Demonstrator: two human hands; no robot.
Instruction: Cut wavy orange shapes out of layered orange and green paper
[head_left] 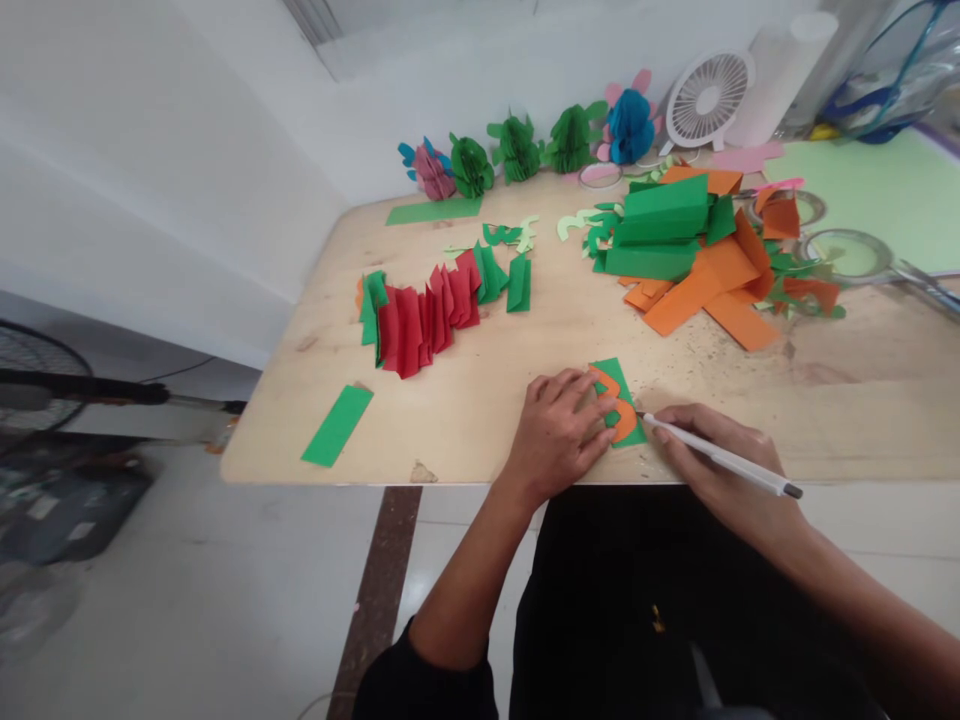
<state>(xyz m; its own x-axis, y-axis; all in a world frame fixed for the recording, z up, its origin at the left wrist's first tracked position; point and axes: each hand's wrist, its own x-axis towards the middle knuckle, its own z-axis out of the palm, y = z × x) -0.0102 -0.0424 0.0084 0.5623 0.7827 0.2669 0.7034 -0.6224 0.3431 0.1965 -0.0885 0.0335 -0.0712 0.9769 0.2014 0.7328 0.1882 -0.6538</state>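
My left hand (562, 425) lies with fingers spread, pressing an orange curved paper cutout (624, 418) down on a green paper rectangle (614, 370) near the table's front edge. My right hand (724, 455) is closed around a white pen (720, 458) with a dark end. The pen's tip touches or nearly touches the right edge of the orange cutout; I cannot tell which. Left of my hands stands a row of folded red papers (409, 325) with folded green papers (487, 275) at its right end. A flat green strip (337, 425) lies at the front left.
A pile of folded green papers (660, 225) and orange papers (724, 275) covers the table's right side, with scissors (855, 255) beside it. Paper honeycomb figures (517, 148), a small white fan (709, 100) and a light green sheet (877, 190) are at the back.
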